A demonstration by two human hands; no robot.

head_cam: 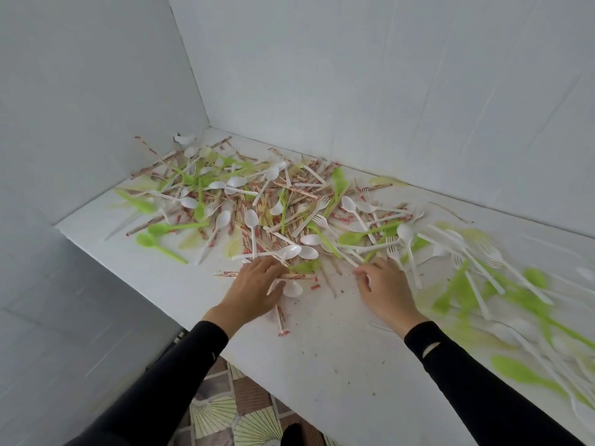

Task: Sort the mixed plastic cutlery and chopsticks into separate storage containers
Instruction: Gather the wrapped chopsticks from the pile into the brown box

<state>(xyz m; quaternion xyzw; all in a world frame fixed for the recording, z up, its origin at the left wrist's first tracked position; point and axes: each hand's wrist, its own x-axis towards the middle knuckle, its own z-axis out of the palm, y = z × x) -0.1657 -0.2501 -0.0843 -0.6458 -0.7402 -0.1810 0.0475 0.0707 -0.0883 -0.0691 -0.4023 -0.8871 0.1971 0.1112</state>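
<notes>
Low on the left I could see a strip of patterned floor (225, 410) below the edge of the white surface (338, 365). The mixed pile (273, 204) of green and white spoons, white forks and paper-wrapped chopsticks lay spread on that surface, reaching into the corner of the walls. I could not tell how deep the layers ran. The left hand (254, 286) lay at the pile's near edge, grip wide, fingers splayed flat over wrapped chopsticks (299, 276). Its thumb sat beside a white spoon (292, 288) that it partly hid. The right hand (388, 286) rested nearby with fingers curled down and tips hidden, and I could not tell whether that grip held anything. Further right the cutlery (476, 284) smeared into blur and was cut off by the frame.
</notes>
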